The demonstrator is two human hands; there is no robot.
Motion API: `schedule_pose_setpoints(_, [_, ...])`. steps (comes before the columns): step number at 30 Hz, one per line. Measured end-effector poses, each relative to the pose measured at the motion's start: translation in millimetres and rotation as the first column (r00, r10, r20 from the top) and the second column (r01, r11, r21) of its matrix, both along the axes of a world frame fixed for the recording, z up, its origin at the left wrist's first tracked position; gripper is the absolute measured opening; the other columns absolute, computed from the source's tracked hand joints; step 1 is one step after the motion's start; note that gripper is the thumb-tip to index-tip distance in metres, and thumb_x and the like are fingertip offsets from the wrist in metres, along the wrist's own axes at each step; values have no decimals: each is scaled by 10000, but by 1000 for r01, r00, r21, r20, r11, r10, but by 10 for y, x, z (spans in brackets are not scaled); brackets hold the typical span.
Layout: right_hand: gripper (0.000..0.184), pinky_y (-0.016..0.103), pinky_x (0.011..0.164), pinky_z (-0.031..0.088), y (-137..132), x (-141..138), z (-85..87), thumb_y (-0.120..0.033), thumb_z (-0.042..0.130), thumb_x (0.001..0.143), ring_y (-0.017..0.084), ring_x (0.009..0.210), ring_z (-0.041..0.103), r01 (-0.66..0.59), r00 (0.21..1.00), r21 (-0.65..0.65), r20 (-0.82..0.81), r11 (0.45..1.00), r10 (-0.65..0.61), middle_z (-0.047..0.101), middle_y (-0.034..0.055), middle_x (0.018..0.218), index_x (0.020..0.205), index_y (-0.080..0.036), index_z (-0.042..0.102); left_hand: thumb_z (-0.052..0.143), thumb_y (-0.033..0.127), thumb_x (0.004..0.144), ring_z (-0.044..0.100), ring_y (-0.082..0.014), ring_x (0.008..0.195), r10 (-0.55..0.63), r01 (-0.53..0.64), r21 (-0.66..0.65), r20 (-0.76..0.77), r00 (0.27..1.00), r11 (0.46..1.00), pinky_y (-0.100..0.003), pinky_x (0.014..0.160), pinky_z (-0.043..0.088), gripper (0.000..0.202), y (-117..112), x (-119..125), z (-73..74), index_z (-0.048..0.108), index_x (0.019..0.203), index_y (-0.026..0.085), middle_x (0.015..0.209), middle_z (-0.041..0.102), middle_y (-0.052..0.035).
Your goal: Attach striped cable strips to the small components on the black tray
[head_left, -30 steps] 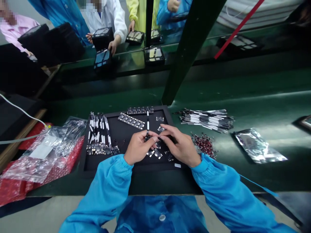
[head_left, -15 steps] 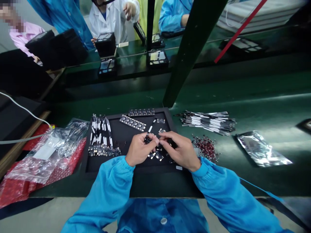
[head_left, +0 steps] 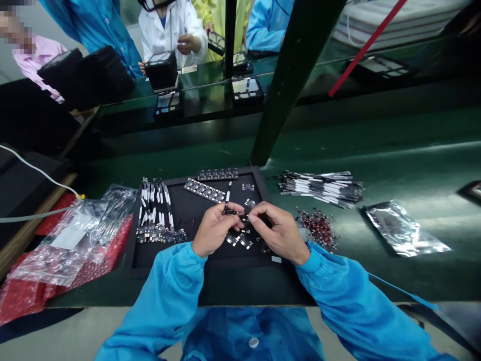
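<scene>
Over the black tray (head_left: 259, 175), my left hand (head_left: 210, 230) pinches a small circuit board (head_left: 230, 212); a thin black-and-white flex cable (head_left: 227, 194) stands up from the same grip. My right hand (head_left: 281, 231) is a little to the right, thumb and forefinger closed together at the tips. Whatever lies in that pinch is too small to make out. Loose small boards (head_left: 246, 241) lie beneath the hands. Two unsplit board strips (head_left: 205, 190) rest at the tray's back. Cables joined to boards (head_left: 161, 234) are lined up along its left side.
Right of the tray lie a pile of flex cables (head_left: 319, 188), a heap of tiny dark red pieces (head_left: 317, 228) and a silver bag (head_left: 402, 228). Clear bags and red bubble wrap (head_left: 112, 245) sit left. A green post (head_left: 281, 85) rises behind; people work across the bench.
My left hand has turned, so the cable now points nearly straight up rather than leaning right. The fingertips of my two hands have drawn slightly apart.
</scene>
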State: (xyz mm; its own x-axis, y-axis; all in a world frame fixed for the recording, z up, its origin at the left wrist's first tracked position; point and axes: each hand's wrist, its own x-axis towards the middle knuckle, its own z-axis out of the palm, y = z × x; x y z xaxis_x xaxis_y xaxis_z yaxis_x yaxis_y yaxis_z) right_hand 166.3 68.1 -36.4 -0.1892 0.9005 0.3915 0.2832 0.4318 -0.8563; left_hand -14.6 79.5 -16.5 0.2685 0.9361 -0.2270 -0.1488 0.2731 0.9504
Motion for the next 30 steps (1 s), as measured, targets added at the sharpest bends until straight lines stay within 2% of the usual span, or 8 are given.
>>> schedule_pose_setpoints(4, [74, 270, 680, 444, 6, 12, -3, -192, 594, 951, 137, 733, 577, -5, 1000, -28, -11, 1000, 5, 634, 10, 817, 881, -208, 611, 723, 272, 808, 691, -159, 729, 33, -23, -87, 109, 993, 996, -281, 728, 556, 260, 17, -8, -26, 685, 1003, 105, 751, 715, -63])
schedule_pose_setpoints(8, [80, 271, 684, 444, 23, 14, 0, -212, 594, 954, 139, 731, 578, -19, 1000, -58, 0, 998, 19, 637, 9, 805, 878, -203, 619, 821, 301, 742, 717, -169, 804, 67, -56, -108, 101, 993, 993, -287, 769, 581, 366, 31, -21, -14, 709, 1037, 116, 871, 746, -71])
schedule_pose_setpoints(13, [79, 269, 685, 442, 31, 18, -1, -221, 596, 951, 139, 726, 581, -25, 1000, -67, 13, 997, 26, 643, 7, 797, 883, -200, 627, 854, 305, 717, 713, -134, 724, 70, -62, -109, 71, 995, 992, -245, 751, 575, 315, 33, -30, -20, 714, 916, 106, 805, 757, -61])
schedule_pose_setpoints(16, [80, 267, 688, 446, 31, 18, 5, -213, 598, 947, 140, 729, 587, -36, 999, -71, 16, 997, 38, 650, 7, 796, 875, -200, 630, 848, 302, 727, 722, -137, 708, 68, -62, -91, 66, 995, 994, -223, 710, 567, 299, 31, -27, -25, 706, 905, 108, 776, 756, -58])
schedule_pose_setpoints(24, [93, 272, 663, 438, 37, 21, 22, -211, 586, 948, 141, 704, 569, -42, 998, -57, 37, 997, 44, 633, 7, 771, 862, -201, 618, 883, 359, 674, 744, -193, 652, 58, -55, -112, 25, 998, 992, -247, 623, 591, 402, 15, -4, 14, 707, 919, 94, 680, 740, -62])
schedule_pose_setpoints(30, [98, 275, 675, 444, 31, 28, 15, -215, 583, 948, 144, 716, 581, -54, 997, -65, 45, 996, 57, 644, 11, 780, 858, -200, 619, 889, 363, 662, 748, -201, 654, 71, -70, -100, 5, 997, 992, -255, 629, 599, 402, 18, -2, 26, 716, 908, 96, 686, 746, -65])
